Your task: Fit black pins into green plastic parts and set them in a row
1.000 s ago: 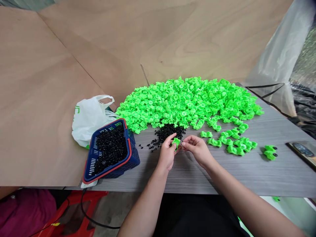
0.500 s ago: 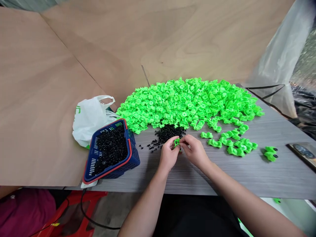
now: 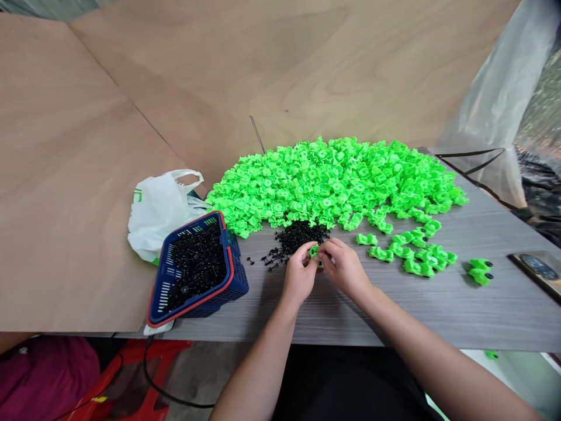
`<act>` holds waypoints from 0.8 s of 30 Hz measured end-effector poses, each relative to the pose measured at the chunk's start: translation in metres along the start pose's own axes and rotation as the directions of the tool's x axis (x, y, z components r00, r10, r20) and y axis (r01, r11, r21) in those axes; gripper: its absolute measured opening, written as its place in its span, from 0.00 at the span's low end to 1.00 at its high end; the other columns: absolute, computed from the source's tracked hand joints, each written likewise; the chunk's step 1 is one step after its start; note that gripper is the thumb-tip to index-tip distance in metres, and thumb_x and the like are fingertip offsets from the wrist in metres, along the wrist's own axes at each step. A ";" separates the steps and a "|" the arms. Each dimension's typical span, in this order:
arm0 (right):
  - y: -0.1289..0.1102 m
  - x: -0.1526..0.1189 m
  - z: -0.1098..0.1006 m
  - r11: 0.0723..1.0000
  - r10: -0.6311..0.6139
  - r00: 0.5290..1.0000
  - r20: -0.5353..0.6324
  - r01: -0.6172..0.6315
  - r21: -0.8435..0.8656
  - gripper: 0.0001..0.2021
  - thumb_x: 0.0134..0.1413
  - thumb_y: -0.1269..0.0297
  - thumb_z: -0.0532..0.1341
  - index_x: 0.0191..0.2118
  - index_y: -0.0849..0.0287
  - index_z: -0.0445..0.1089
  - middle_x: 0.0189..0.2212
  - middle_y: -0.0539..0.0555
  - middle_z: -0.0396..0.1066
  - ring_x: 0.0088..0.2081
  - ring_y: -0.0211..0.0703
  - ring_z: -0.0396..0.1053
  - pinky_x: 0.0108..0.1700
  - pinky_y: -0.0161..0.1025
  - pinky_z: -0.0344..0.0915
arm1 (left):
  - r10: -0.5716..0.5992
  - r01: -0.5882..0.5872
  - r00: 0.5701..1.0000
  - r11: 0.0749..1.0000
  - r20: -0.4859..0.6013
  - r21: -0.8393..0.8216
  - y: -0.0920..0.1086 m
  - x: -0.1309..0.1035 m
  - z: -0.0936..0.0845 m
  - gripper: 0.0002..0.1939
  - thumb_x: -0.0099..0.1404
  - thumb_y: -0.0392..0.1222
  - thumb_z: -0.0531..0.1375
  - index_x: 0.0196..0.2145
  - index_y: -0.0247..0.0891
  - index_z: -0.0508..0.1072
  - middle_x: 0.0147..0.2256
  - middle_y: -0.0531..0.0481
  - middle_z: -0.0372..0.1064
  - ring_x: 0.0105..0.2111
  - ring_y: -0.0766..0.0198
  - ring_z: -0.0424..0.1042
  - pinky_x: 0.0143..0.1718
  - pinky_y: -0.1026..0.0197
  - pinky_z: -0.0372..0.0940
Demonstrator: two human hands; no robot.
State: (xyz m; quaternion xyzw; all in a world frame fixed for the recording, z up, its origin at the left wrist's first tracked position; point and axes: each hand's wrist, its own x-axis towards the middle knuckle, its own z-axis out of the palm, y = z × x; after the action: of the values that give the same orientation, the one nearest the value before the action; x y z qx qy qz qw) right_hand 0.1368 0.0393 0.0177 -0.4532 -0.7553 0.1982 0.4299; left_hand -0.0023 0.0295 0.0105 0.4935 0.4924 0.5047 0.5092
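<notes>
Between my fingertips is a small green car body (image 3: 313, 251). My left hand (image 3: 300, 270) is closed on it from the left. From the right, my right hand (image 3: 342, 264) pinches at the same piece, and a dark bit shows at its fingertips, too small to make out fully. Just beyond both hands lies a pile of black wheel axles (image 3: 300, 235), with a few loose ones to its left. A big heap of green car bodies (image 3: 333, 178) spreads behind that pile. Several green pieces (image 3: 405, 252), some with black wheels, lie to the right of my hands.
A blue basket with a red rim (image 3: 232, 269), full of black axles, stands at the left beside a white plastic bag (image 3: 155, 213). Two wheeled green pieces (image 3: 480, 272) and a metallic-looking flat object (image 3: 539, 268) lie at the right. A person's magenta clothing (image 3: 52, 374) shows lower left.
My right fingers have shifted slightly in toward the green piece, and less of the dark part shows between them. My left hand has hardly moved.
</notes>
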 end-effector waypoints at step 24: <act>0.007 -0.003 0.006 0.946 0.192 0.977 -0.097 -0.157 0.285 0.03 0.57 0.65 0.61 0.37 0.55 0.72 0.32 0.54 0.72 0.33 0.45 0.70 0.37 0.40 0.67 | -0.019 0.017 0.999 0.999 -0.046 -0.033 -0.002 0.000 -0.001 0.15 0.66 0.49 0.58 0.48 0.41 0.74 0.47 0.44 0.72 0.41 0.59 0.73 0.32 0.62 0.72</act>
State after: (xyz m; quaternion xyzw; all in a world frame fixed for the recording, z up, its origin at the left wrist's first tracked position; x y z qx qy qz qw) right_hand 0.1355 0.0408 0.0082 -0.4654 -0.6491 0.3102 0.5156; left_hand -0.0036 0.0297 0.0087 0.4688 0.5003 0.5193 0.5101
